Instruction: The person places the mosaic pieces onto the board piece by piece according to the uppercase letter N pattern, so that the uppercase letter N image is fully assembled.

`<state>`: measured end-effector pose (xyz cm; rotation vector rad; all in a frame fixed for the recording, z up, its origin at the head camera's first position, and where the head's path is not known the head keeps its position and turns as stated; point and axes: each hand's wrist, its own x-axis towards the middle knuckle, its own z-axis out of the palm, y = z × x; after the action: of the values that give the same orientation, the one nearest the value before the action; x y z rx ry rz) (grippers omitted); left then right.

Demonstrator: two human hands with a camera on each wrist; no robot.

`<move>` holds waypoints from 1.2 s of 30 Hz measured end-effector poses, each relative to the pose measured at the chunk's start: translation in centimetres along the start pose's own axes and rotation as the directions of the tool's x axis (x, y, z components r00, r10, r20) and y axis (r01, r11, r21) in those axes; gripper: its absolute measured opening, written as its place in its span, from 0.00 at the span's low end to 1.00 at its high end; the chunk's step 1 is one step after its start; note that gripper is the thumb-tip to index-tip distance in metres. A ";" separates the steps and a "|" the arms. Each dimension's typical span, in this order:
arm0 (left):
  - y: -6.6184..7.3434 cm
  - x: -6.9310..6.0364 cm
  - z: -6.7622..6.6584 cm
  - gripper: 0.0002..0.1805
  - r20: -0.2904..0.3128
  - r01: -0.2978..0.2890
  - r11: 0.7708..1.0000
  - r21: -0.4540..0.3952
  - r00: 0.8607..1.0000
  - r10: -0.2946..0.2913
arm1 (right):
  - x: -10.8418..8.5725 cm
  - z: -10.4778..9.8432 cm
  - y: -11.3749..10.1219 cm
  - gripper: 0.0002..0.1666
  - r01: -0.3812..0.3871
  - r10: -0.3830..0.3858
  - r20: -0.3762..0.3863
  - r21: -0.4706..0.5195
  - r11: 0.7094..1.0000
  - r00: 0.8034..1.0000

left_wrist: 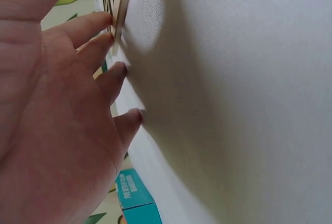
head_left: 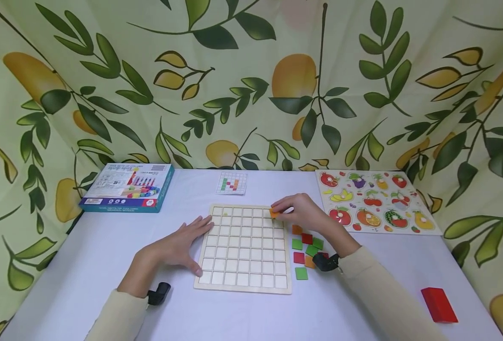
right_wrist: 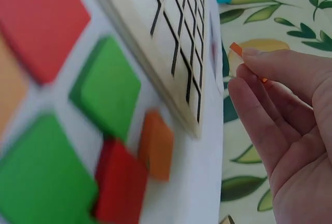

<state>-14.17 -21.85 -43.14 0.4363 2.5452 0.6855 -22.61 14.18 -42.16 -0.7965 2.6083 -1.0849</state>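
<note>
A wooden grid board (head_left: 242, 288) lies on the white table, its pale square cells bare of tiles. My left hand (head_left: 176, 246) is spread along the board's left side, with fingertips and thumb touching its edge. In the left wrist view, the left palm and fingers (left_wrist: 57, 125) show beside the board's rim. Over the top right corner of the board, my right hand (head_left: 304, 213) pinches a small orange square tile (head_left: 273, 213) between thumb and fingers. The right wrist view shows this tile's orange edge (right_wrist: 236, 49) at the fingertips. Loose green tiles (head_left: 301, 273), red tiles (head_left: 298, 257) and orange tiles (head_left: 297, 229) lie right of the board.
Behind the board lies a card (head_left: 231, 189) with a coloured grid pattern. A teal and white box (head_left: 125, 187) sits at the back left. At the back right is a fruit picture board (head_left: 372, 201). A red block (head_left: 439, 305) lies near the right edge.
</note>
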 end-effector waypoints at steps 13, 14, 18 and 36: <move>0.5 0.1 0.3 0.71 -0.028 0.034 0.999 -0.012 0.999 -0.034 | 0.3 3.0 -1.5 0.11 -0.004 0.001 0.030 0.111 0.994 1.000; 0.5 0.1 0.3 0.71 -0.033 0.037 0.999 -0.012 0.999 -0.038 | 0.2 3.2 -1.6 0.11 -0.002 -0.002 0.033 0.117 0.993 0.999; 0.6 0.2 0.3 0.71 -0.049 0.031 0.999 -0.008 0.998 -0.032 | 0.3 4.0 -1.8 0.10 -0.009 0.005 0.034 0.124 0.992 0.999; 0.5 0.3 0.2 0.71 -0.045 0.024 1.000 -0.004 0.999 -0.024 | 0.0 6.1 -2.7 0.09 -0.112 0.112 -0.055 0.004 0.994 0.992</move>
<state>-14.20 -21.23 -43.16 0.3923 2.5866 0.6982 -19.24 8.97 -44.54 -0.6201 2.6618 -1.0918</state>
